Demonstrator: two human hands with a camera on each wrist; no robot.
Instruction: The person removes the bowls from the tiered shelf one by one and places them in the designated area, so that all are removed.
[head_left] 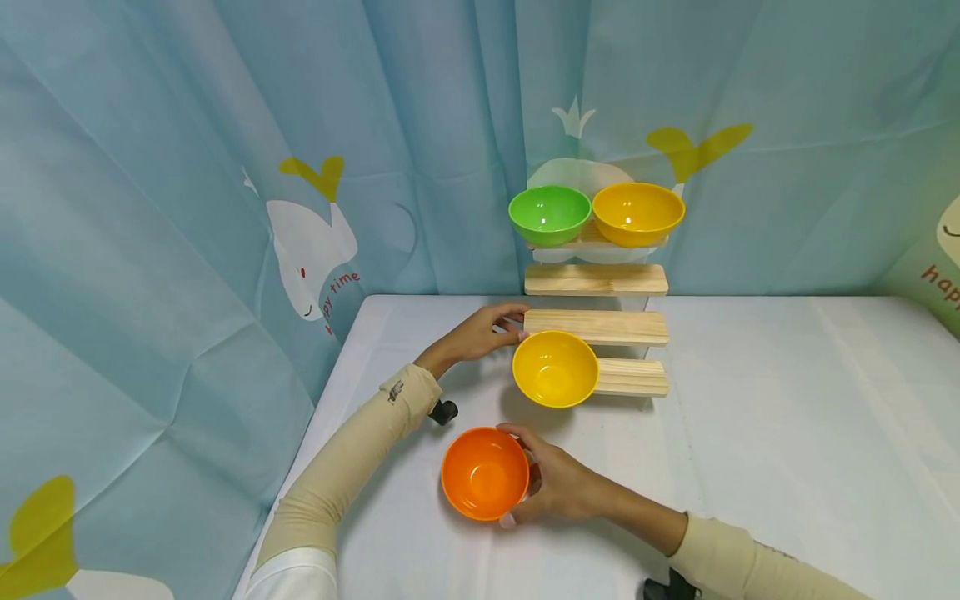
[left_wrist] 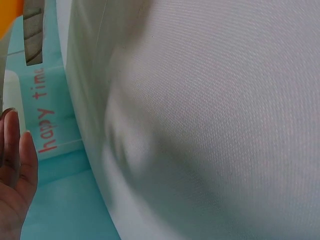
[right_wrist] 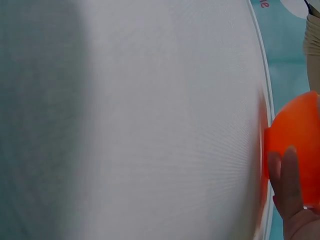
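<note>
Fingers (head_left: 517, 433) of the right hand (head_left: 558, 483) are curling round the orange bowl (head_left: 483, 472) on the desk (head_left: 750, 433); gripping only its rim, it could tip. Left hand (head_left: 476, 333), fingers relaxed, is touching the wooden step shelf (head_left: 596, 327), and might nudge the overhanging yellow bowl (head_left: 555, 368) off.

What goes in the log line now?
right hand: grips orange bowl on table | left hand: touches wooden step beside yellow bowl

Orange bowl (right_wrist: 295, 145) cut off at frame edge

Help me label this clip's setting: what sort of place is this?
Probably a staged indoor tabletop set, not a real kitchen: a white-covered table, a whale-print curtain backdrop, and a stepped wooden rack with plastic bowls. The right hand holds an orange bowl.
</note>
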